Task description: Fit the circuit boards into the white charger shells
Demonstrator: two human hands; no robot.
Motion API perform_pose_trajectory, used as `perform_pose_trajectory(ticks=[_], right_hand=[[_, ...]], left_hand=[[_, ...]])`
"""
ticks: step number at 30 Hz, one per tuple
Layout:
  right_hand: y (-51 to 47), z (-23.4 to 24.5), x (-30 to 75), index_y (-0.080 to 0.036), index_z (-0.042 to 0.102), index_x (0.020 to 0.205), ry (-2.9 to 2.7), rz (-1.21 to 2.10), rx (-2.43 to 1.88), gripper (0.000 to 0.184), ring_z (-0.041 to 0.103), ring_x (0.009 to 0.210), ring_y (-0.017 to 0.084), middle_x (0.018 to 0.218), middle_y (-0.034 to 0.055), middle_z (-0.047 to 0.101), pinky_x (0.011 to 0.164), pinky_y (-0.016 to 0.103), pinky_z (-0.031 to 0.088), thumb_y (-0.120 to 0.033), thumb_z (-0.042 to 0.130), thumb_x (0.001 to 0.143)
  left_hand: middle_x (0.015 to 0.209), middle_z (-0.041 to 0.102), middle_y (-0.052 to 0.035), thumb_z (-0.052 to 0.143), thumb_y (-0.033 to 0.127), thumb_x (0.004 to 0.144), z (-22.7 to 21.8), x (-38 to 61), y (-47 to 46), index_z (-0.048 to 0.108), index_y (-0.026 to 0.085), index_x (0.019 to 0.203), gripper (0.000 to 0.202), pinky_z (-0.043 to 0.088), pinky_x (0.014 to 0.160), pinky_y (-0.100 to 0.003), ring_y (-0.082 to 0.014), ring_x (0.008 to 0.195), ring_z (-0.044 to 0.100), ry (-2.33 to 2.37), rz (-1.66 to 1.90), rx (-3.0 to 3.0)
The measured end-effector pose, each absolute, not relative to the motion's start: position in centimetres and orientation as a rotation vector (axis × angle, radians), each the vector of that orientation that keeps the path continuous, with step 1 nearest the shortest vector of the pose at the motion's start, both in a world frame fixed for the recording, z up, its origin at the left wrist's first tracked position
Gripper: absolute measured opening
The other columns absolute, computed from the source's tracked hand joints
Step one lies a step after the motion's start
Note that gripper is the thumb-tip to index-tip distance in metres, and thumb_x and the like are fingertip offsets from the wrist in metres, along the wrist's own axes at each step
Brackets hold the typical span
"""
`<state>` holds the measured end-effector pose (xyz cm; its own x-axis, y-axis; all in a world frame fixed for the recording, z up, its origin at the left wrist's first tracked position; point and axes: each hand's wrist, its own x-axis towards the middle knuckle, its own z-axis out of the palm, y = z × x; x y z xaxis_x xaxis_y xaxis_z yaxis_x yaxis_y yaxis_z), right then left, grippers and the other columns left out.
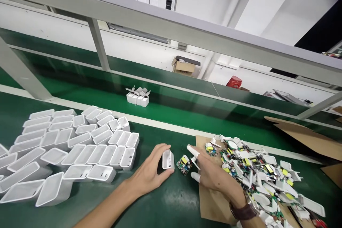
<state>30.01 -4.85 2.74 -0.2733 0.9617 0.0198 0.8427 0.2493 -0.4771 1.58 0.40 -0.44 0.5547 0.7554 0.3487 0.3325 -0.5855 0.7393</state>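
Note:
My left hand (153, 167) is closed around a small white plastic case (167, 159), thumb and fingers on its two ends, with its open side facing up. A small circuit board (184, 165) with a yellow-topped part is just right of the case, apart from it. My right hand (211, 169) wears white finger covers on the thumb and a finger. Between these fingers is a white plastic plug piece (195, 162), close to the board; whether a wire joins the two cannot be made out.
Rows of open white cases (98, 155) fill the bench's left side. On the right, a heap of circuit boards with white plug parts (256, 174) lies on cardboard (213, 206). A small group of filled cases (138, 98) stands on the green strip behind, below a metal rail (171, 25).

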Motion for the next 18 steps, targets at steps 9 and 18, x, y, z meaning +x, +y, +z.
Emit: perform_pose_trajectory(ticks=[9, 18], right_hand=[[-4.8, 0.6, 29.1, -0.025, 0.056, 0.148, -2.115, 0.604, -1.548, 0.063, 0.064, 0.125, 0.026, 0.132, 0.0091, 0.066, 0.110, 0.046, 0.055, -0.013, 0.063, 0.087], [-5.9, 2.1, 28.6, -0.029, 0.051, 0.148, -1.980, 0.244, -1.393, 0.056, 0.067, 0.119, 0.026, 0.130, 0.0119, 0.063, 0.096, 0.041, 0.064, -0.013, 0.057, 0.095]], left_hand=[[0.153, 0.049, -0.0149, 0.078, 0.023, 0.090, -1.1, 2.1, 0.5, 0.026, 0.034, 0.160, 0.088, 0.053, 0.117, -0.053, -0.0328, 0.137, 0.060, 0.879, 0.812, 2.049], [0.152, 0.057, -0.0135, 0.074, 0.017, 0.089, -0.9, 2.4, 0.9, 0.018, 0.033, 0.165, 0.096, 0.052, 0.118, -0.050, -0.0322, 0.138, 0.061, 0.894, 0.710, 2.036]])
